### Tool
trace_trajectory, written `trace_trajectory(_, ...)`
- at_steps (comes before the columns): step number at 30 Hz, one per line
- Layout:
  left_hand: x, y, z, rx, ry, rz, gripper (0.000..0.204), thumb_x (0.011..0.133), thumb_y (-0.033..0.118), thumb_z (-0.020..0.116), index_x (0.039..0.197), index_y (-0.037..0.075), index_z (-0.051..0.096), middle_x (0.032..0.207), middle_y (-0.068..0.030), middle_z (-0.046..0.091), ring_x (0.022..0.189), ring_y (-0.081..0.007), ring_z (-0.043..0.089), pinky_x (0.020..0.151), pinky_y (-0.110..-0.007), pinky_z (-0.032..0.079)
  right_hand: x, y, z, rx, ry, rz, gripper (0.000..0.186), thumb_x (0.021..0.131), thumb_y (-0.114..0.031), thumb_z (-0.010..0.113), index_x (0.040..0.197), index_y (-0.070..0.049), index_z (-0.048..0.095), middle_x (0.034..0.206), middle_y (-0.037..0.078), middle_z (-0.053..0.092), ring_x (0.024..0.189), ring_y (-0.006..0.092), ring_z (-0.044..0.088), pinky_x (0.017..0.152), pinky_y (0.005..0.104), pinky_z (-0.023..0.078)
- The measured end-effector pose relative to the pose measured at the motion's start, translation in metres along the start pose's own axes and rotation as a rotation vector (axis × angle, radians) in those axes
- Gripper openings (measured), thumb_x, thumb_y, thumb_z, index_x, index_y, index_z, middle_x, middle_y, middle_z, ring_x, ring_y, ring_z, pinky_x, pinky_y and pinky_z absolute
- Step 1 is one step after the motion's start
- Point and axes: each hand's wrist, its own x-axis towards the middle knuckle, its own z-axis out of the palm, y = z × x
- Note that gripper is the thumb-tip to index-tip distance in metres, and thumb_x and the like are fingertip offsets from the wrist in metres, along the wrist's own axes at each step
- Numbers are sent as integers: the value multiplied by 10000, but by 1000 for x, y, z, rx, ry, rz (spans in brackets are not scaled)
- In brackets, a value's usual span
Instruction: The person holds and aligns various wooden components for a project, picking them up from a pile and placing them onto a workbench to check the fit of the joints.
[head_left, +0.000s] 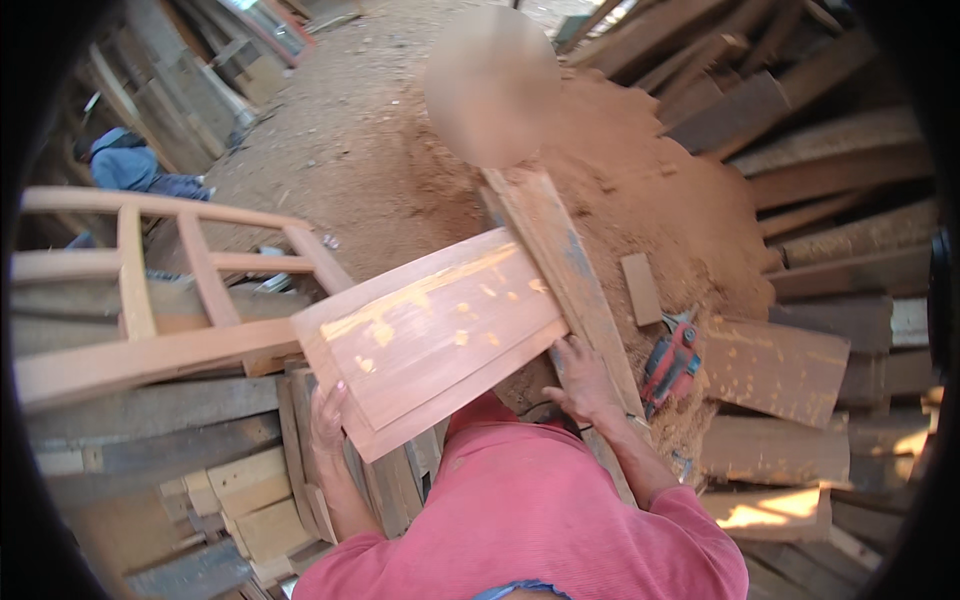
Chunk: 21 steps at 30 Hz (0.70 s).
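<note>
A reddish wooden panel [430,340] with a raised centre and yellowish filler patches lies tilted across my front, its right end against a long, worn wooden beam [565,250]. My left hand [328,420] grips the panel's near left edge, some fingers hidden by the wood. At the panel's near right corner, my right hand [582,380] lies over the beam with thumb and fingers apart, fingertips touching the panel's edge. A red and grey power tool [672,365] rests on the sawdust right of the beam.
A wooden frame with crossbars [210,265] stands at the left. Stacked boards [240,490] fill the near left, and planks [840,250] pile up along the right. A small wood block [641,288] and a filler-spotted panel [775,365] lie beyond the tool. Someone in blue [125,162] is far left.
</note>
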Motion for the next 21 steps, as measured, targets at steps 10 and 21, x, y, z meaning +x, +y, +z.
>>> trace_trajectory(10, 35, 154, 190, -132, -596, 381, 877, 1004, 450, 606, 1605, -62, 224, 1337, -225, 634, 1089, -245, 717, 920, -356, 578, 50, -21, 5, 152, 371, -156, 735, 822, -30, 602, 1531, -15, 407, 1255, 305, 655, 1045, 426, 681, 833, 504, 555)
trace_trajectory(21, 86, 168, 292, 81, -712, 505, 852, 978, 300, 719, 1608, -26, 248, 1366, -248, 620, 1184, -274, 667, 1001, -412, 568, 46, 7, -67, 213, 333, 54, 613, 778, -50, 659, 1385, -12, 586, 820, 294, 681, 766, 484, 679, 686, 564, 521)
